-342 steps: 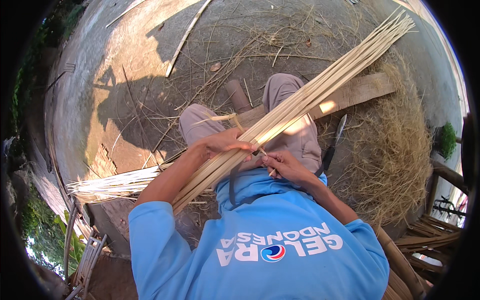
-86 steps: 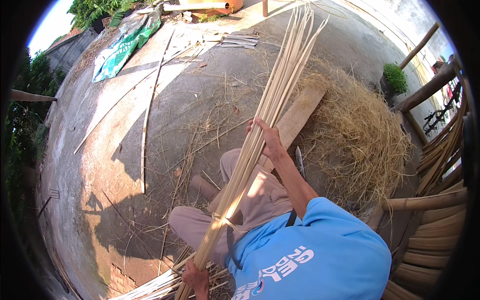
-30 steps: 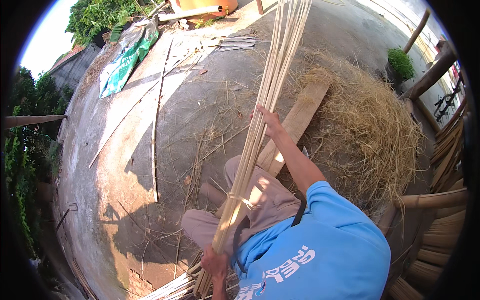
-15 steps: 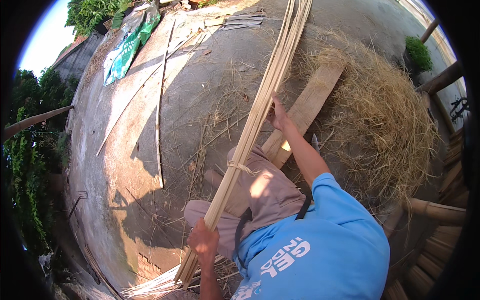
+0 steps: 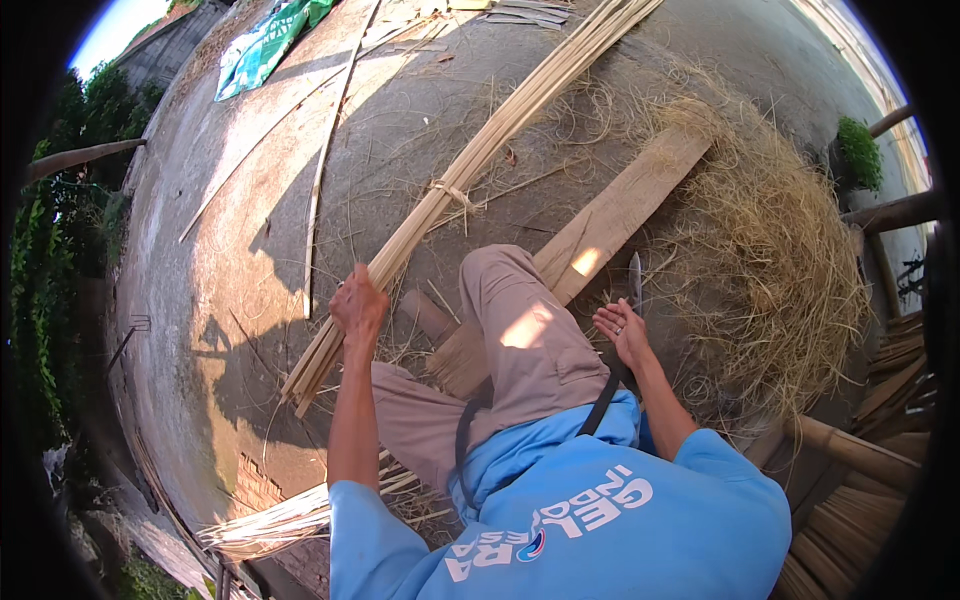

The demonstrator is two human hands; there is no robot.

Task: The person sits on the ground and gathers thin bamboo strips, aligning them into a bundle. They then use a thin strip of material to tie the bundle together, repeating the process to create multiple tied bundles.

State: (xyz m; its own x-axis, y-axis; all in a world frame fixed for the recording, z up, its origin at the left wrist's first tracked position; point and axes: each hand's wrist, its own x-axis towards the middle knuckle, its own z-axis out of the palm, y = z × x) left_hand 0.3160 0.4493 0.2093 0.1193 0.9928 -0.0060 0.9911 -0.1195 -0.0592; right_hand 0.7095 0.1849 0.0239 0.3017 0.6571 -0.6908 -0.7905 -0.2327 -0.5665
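My left hand (image 5: 358, 303) is closed around the lower part of a long bundle of pale bamboo strips (image 5: 500, 118). A thin strip tie (image 5: 452, 194) wraps the bundle near its middle. The bundle slants up and to the right, across the floor in front of my bent legs, its far end cut off by the top of the picture. Beside my right thigh, my right hand (image 5: 624, 330) is open and holds nothing, fingers apart. Just beyond its fingertips a knife blade (image 5: 635, 278) points away from me; its handle is hidden.
A wooden plank (image 5: 630, 210) runs past my knee. Right of it lies a big heap of curly shavings (image 5: 775, 270). More pale strips (image 5: 270, 525) lie at the lower left. Two long thin strips, including one straight strip (image 5: 325, 180), and a green sack (image 5: 265, 45) lie at the far left.
The bundle has swung left and away, off my lap, with my left hand still gripping it. My right hand has let go of it and drawn back toward the knife.
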